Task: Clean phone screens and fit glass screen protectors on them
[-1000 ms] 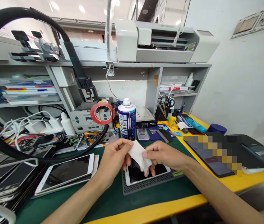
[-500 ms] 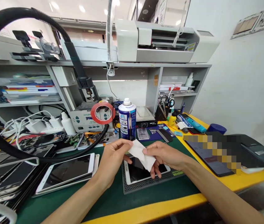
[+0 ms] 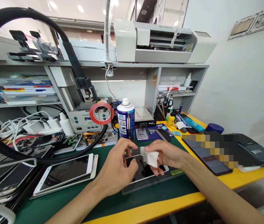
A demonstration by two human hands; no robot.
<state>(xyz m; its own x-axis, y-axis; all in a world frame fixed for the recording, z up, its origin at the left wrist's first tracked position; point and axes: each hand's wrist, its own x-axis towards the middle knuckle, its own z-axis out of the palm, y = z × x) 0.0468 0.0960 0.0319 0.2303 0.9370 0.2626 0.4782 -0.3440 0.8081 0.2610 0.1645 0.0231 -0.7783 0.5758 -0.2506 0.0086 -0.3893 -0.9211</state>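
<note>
Right hand (image 3: pixel 168 153) pinching the cloth (image 3: pixel 152 158) above the phone (image 3: pixel 142 170), left hand (image 3: pixel 116 168) released.
From my feed, the phone lies on the grey mat (image 3: pixel 143 184), its screen partly hidden by both hands. At its 9 o'clock I have the left hand with thumb and forefinger parted; I can't tell whether it touches the phone. At its 2 o'clock my right thumb and fingers grasp the crumpled white cloth. Around the phone, I see the can (image 3: pixel 126 123) at 11 o'clock and the tape (image 3: pixel 92 114) at 10.
</note>
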